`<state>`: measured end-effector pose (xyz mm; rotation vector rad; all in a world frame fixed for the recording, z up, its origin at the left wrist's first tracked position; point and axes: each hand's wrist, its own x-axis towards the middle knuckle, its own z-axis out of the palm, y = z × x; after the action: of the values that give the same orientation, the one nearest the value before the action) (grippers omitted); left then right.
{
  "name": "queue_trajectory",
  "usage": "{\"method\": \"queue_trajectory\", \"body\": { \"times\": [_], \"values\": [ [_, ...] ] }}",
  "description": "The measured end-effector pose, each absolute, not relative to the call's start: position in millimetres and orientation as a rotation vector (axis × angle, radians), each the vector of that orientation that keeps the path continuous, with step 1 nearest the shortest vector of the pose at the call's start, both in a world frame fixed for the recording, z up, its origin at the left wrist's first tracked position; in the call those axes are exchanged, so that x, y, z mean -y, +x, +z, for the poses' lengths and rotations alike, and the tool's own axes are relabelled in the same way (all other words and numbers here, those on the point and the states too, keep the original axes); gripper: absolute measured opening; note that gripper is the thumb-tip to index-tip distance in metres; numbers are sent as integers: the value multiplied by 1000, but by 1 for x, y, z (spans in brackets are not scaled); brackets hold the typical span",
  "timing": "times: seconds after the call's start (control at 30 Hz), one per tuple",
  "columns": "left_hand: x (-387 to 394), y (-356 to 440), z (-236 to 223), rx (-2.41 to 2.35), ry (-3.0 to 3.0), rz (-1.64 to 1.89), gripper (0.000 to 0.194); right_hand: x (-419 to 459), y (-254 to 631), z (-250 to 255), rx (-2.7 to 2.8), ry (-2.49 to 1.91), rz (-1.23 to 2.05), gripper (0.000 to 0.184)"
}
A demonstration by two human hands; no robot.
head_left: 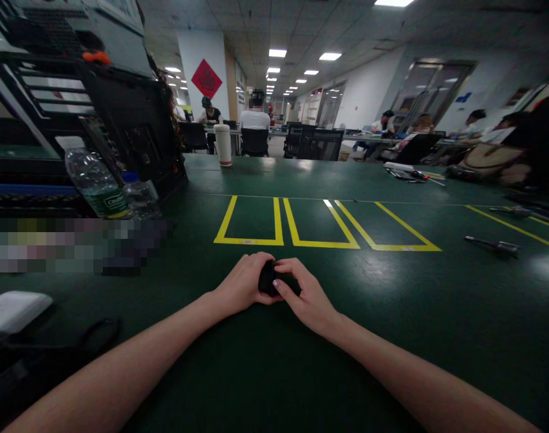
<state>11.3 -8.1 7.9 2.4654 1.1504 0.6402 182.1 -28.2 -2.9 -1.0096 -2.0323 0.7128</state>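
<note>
Between my two hands is a small black object, rounded and dark; its exact kind does not show. My left hand wraps around it from the left, with the thumb underneath or at the near side. From the right, my right hand pinches at its edge with thumb and fingertips. Both hands are low over the dark green tabletop, just on the near side of the yellow tape outlines. Part of the object is hidden by my fingers.
At left stand a clear plastic bottle, a smaller blue-capped bottle and black computer hardware. A white cup is at the far edge. A dark tool lies at right. People sit at tables behind.
</note>
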Motion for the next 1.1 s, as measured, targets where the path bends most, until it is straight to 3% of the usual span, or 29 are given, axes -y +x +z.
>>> {"method": "queue_trajectory", "body": {
  "times": [0.33,0.63,0.9,1.1],
  "values": [
    [9,11,9,-1160,2449,627,53,28,181,-1,2017,-1089,898,23],
    [9,11,8,-1151,2477,640,52,28,182,-2,2034,-1027,686,14],
    [8,11,7,-1137,2466,651,53,26,180,-4,1964,-1041,866,26],
    [7,11,5,-1187,2445,646,55,27,181,-4,2023,-1077,858,21]
  ]
}}
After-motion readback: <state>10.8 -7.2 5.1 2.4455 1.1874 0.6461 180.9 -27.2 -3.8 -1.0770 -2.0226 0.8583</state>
